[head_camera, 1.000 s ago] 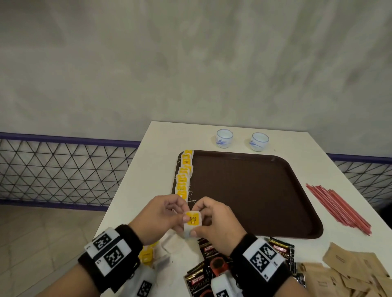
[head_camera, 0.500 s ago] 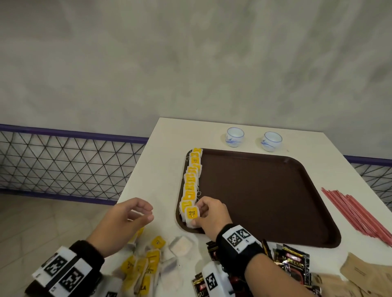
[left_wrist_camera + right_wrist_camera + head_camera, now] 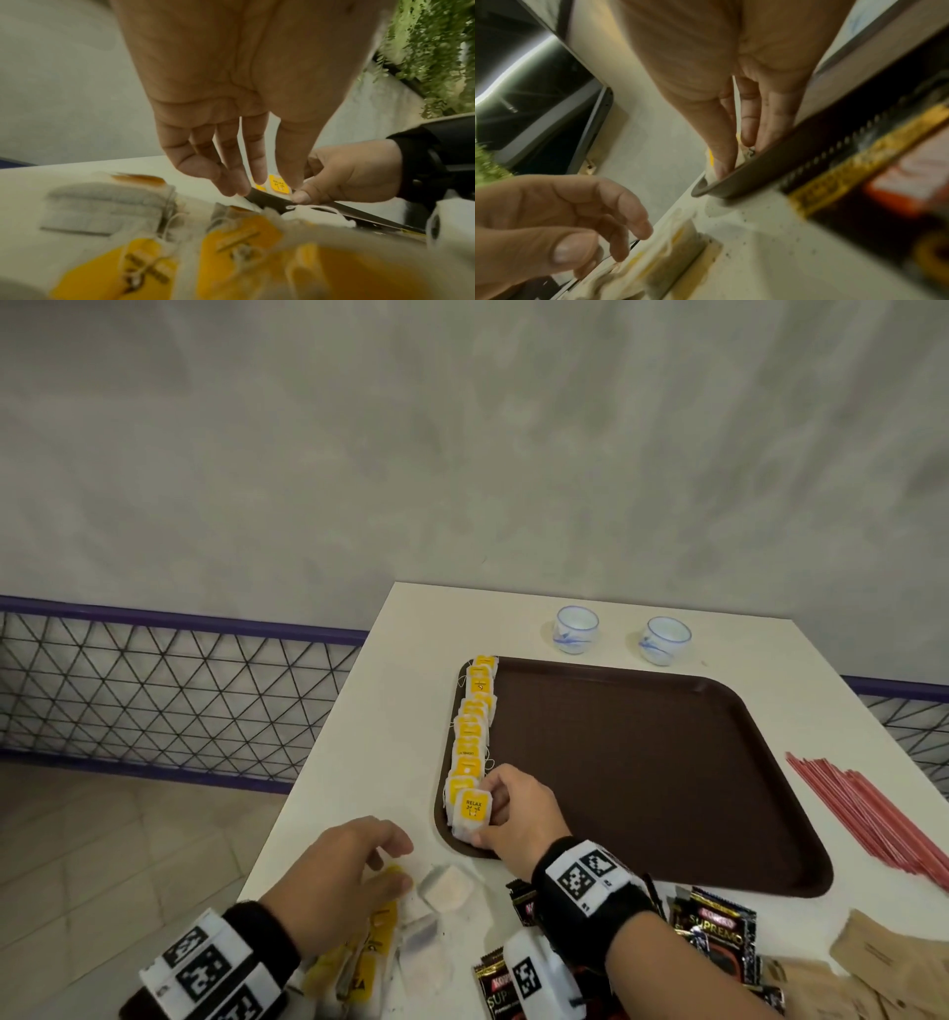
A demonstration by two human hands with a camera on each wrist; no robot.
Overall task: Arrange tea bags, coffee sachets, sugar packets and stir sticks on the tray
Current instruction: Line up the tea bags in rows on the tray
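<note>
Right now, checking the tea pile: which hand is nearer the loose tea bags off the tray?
Left. The left hand hovers over the loose tea bags; the right hand is on the tray.

Right hand (image 3: 518, 814) on tea bag (image 3: 472, 814)

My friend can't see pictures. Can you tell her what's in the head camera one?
The right hand holds a yellow-tagged tea bag at the near end of a tea-bag row on the brown tray. The left hand reaches for loose tea bags on the white table.
</note>
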